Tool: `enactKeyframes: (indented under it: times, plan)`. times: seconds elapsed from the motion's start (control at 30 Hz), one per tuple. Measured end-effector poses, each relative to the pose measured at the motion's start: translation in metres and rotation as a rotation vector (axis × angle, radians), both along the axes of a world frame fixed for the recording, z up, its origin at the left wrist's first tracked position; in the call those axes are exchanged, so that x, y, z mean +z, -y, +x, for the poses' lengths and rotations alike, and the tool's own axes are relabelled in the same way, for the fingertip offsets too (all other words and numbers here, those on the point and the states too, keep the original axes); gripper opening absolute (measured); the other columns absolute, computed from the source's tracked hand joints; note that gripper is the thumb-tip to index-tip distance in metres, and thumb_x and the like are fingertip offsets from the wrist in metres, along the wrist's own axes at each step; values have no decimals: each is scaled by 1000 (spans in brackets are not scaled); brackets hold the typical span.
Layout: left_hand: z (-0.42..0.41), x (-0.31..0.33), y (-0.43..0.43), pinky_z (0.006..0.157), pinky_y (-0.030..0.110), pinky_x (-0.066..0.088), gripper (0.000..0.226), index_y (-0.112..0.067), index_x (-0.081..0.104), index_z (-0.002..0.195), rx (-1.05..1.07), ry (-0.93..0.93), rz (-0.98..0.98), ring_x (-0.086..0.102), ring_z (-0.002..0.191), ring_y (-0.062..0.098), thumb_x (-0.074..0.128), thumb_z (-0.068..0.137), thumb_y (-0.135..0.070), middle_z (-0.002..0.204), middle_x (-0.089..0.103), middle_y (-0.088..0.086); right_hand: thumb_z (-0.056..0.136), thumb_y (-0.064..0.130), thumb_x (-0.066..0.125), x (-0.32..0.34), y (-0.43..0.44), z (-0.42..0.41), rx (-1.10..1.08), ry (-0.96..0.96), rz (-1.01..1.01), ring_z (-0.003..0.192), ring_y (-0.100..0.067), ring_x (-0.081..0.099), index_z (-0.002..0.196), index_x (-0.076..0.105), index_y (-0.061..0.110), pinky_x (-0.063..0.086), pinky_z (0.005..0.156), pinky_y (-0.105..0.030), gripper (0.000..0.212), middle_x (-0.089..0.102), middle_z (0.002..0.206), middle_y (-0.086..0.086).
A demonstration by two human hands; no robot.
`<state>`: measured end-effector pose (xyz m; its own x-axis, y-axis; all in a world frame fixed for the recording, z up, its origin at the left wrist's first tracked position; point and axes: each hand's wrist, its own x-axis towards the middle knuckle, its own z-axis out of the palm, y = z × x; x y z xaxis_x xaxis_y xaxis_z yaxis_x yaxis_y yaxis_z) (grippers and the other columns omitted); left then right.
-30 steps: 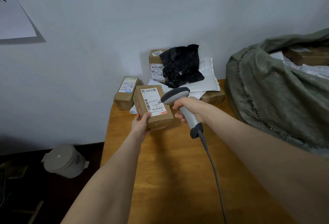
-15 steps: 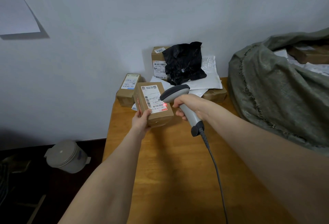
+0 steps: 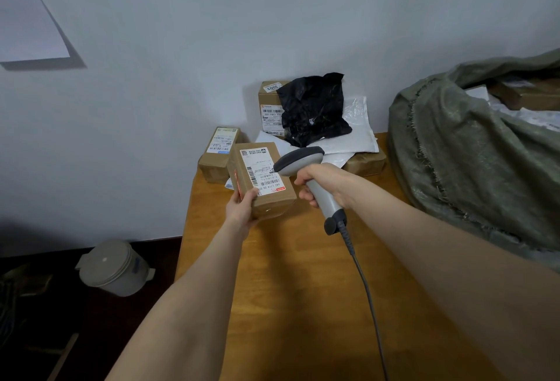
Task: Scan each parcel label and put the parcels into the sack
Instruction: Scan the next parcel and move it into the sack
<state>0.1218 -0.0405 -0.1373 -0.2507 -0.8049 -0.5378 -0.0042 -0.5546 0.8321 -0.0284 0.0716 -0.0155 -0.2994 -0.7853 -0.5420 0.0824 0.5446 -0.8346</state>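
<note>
1. A small, makeshift parcel-sorting room.
2. Brown cardboard parcels with printed shipping labels (image 3: 219,150) piled on an orange-brown wooden worktop (image 3: 288,274) against a bare white wall (image 3: 212,32).
3. A grey corded handheld barcode scanner (image 3: 298,161).
4. A large olive-green woven sack (image 3: 469,153) holding more parcels.

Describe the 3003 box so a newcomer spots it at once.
On the wooden table, look to the far edge against the wall. The box stands at the back, tallest there, a crumpled black bag covering its right side; only it bears a white 3003 sticker on top.
</note>
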Motion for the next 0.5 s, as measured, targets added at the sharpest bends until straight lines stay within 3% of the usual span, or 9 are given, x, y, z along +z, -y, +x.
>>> enactKeyframes:
  times: [0.2, 0.33, 0.5]
  plan:
    - [-11, 5, -9, 99, 49, 42, 57, -26, 49, 136, 23, 61, 32, 51, 117, 27, 62, 85, -49, 126, 57, 3, 90, 8, 61, -11, -1, -22, -132, 75, -42, 45, -10, 56, 104, 60, 1, 48, 46, -21, 16, 66, 67, -11]
    - [-29, 14, -26, 88, 39, 53, 48, -28, 54, 124, 112, -3, 18, 57, 108, 24, 61, 85, -54, 116, 60, 2, 89, 9, 63, -11, -5, -55, -204, 93, -95, 48, -11, 54, 101, 61, 3, 49, 51, -24, 13, 63, 69, -9]
    - [-72, 36, -64, 74, 35, 54, 40, -26, 53, 117, 214, -38, -41, 59, 95, 22, 56, 88, -54, 108, 60, 2, 91, 10, 62, -1, -21, -110, -140, 149, -126, 47, -12, 50, 101, 60, 1, 45, 47, -25, 14, 59, 64, -8]
